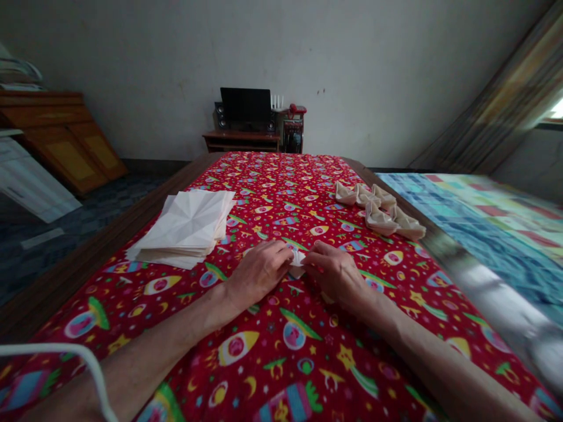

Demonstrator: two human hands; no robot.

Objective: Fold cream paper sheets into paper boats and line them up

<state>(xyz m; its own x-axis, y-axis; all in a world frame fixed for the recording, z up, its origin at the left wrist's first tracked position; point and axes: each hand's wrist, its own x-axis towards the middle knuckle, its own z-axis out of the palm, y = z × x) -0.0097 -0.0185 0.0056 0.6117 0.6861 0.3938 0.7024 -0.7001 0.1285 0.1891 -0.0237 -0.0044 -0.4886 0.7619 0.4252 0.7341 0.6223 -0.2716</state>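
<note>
A small piece of folded white paper (297,265) lies between my two hands, just above the red patterned cloth. My left hand (264,264) pinches its left side, fingers curled. From the other side, my right hand (334,269) grips the right edge with thumb and fingertips together. Both hands cover much of the paper, so its full shape is hidden. To the left rests a stack of creased white paper sheets (189,220). Several folded paper shapes (380,217) stand grouped toward the right edge of the table.
The red cloth (281,351) covers a long table with a dark wooden edge (105,240). A white cable (83,351) crosses near my left forearm. A bed with a blue patterned cover (475,234) stands at right; a monitor (245,105) is by the far wall.
</note>
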